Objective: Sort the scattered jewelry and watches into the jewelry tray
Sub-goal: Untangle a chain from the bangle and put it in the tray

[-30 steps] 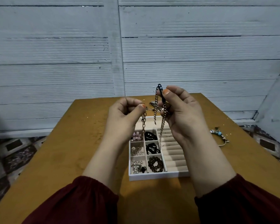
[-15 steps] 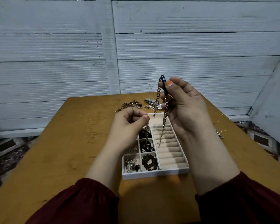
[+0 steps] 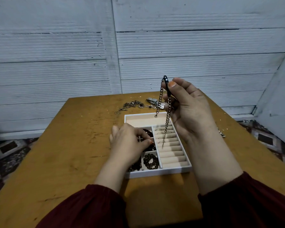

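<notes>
The white jewelry tray [image 3: 158, 174] sits mid-table, with bead bracelets [image 3: 150, 161] in its left compartments and rings on its cream ring rolls [image 3: 171, 153]. My left hand [image 3: 128, 143] is down in the middle left compartments, fingers curled, pinching a small silver piece of jewelry [image 3: 139, 139]. My right hand [image 3: 191, 109] is raised above the tray's right side. It pinches a metal chain [image 3: 168, 116] by its black loop, and both ends hang over the ring rolls.
Loose chains [image 3: 132, 105] and a silver watch [image 3: 155, 102] lie on the wooden table [image 3: 72, 153] beyond the tray. Another small piece [image 3: 221, 133] lies right of my right wrist. A grey panelled wall stands close behind the table.
My left hand dropped from beside my right hand down into the tray's left compartments, taking its piece with it. My right hand stayed up with the chain.
</notes>
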Demonstrator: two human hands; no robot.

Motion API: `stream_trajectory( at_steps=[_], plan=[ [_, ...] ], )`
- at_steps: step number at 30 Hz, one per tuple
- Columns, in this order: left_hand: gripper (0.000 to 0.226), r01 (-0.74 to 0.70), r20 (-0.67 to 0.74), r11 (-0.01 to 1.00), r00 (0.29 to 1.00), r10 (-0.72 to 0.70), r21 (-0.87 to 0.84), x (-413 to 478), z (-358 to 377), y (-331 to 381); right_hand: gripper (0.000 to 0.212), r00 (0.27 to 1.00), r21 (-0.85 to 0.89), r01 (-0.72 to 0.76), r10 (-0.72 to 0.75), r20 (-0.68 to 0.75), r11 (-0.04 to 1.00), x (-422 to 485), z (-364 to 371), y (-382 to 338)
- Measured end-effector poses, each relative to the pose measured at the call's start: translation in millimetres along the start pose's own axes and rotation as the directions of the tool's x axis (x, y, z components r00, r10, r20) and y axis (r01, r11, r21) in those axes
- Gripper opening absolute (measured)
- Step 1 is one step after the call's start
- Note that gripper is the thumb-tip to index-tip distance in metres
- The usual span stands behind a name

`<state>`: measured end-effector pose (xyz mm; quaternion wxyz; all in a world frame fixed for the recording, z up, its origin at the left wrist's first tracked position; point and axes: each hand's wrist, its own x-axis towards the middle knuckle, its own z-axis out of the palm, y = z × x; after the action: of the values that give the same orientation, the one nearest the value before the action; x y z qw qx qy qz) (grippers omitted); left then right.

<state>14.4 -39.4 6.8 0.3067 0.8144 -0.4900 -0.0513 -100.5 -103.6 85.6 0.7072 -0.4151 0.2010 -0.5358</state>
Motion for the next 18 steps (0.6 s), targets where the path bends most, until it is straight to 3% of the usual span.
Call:
stream_trajectory(
  at_steps=[5,14,18],
  plan=[
    [0.018,0.035,0.049,0.999,0.998,-0.034,-0.020,1.5,-1.0,-2.5,0.014,1.000,-0.002,0.006,-0.006,-0.009,1.000,-0.5,-1.6,-2.5],
    [0.014,0.153,-0.075,0.960,0.982,-0.175,-0.235,4.3,-9.2,-28.2,0.014,0.999,-0.028,-0.012,0.013,0.031,1.000,-5.8,5.0,-0.5],
    [0.015,0.196,-0.135,0.970,0.967,-0.215,-0.141,-0.8,-16.2,-33.0,0.016,0.998,-0.024,-0.032,0.033,0.054,0.999,-11.5,10.6,1.7]
  ],
)
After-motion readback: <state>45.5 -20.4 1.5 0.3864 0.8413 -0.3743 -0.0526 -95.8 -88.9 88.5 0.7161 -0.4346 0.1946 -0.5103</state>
